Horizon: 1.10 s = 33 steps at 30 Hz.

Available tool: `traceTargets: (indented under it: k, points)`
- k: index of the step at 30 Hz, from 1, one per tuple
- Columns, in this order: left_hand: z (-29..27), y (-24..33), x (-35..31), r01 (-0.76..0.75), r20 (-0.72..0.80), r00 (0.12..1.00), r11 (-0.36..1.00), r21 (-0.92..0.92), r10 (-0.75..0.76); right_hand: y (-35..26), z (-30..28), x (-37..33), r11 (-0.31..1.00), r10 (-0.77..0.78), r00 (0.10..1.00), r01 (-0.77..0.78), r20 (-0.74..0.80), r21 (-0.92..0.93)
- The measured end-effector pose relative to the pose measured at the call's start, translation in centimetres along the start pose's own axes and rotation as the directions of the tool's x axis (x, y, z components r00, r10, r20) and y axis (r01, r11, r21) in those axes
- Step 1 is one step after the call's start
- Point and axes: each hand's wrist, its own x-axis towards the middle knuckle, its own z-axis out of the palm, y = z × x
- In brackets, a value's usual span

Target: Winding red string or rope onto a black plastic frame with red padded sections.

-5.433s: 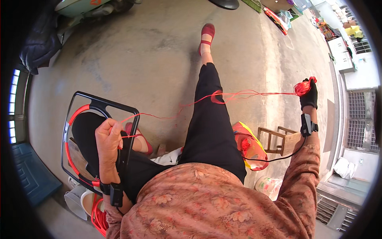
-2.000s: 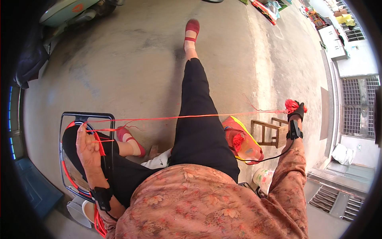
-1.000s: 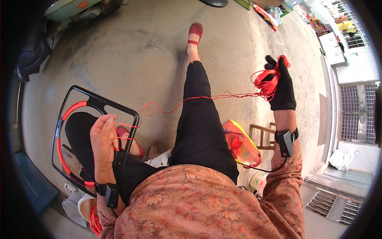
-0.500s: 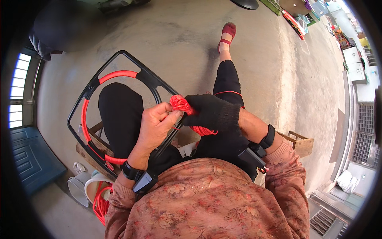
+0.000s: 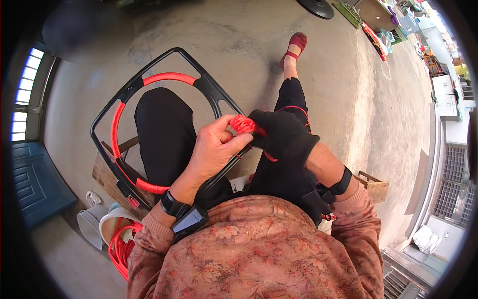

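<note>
Head view: we pinch red cord bundle [image 5: 242, 124] between thumb and fingers of left hand [image 5: 211, 149]; black-gloved right hand [image 5: 286, 139] closes on other end, fingertips hidden. Two-sided grip likely keeps loops together. Bundle hangs over lap, beside black frame [image 5: 203, 84]; left knee [image 5: 162, 132] shows through frame's opening, perhaps steadying it. Loose strand [image 5: 294, 106] crosses right leg [image 5: 291, 93]. White bucket [image 5: 106, 226] at left, red coil [image 5: 118, 247] there, presumably for easy reach. Farther: wooden stool [image 5: 376, 189], green broom [image 5: 347, 15].
</note>
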Motion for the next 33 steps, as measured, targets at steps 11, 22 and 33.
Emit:
traceTargets:
  k: [11, 22, 33]
  points:
    - [-0.5, 0.4, -0.5, 0.030, 0.022, 0.999, 0.998, 0.061, -0.032, 1.9, -2.5, -0.1, 0.753, 0.103, 0.995, -0.076, -0.003, 0.654]
    - [0.4, -1.0, -1.5, -0.005, 0.178, 0.983, 0.982, -0.187, 0.039, 1.4, 1.9, -3.6, 0.868, -0.219, 0.974, 0.171, 0.050, 0.466]
    - [-1.5, 0.7, -0.3, 0.070, 0.090, 0.994, 0.993, -0.091, -0.062, 1.6, -7.3, -1.7, 0.879, 0.435, 0.887, -0.383, 0.151, -0.284]
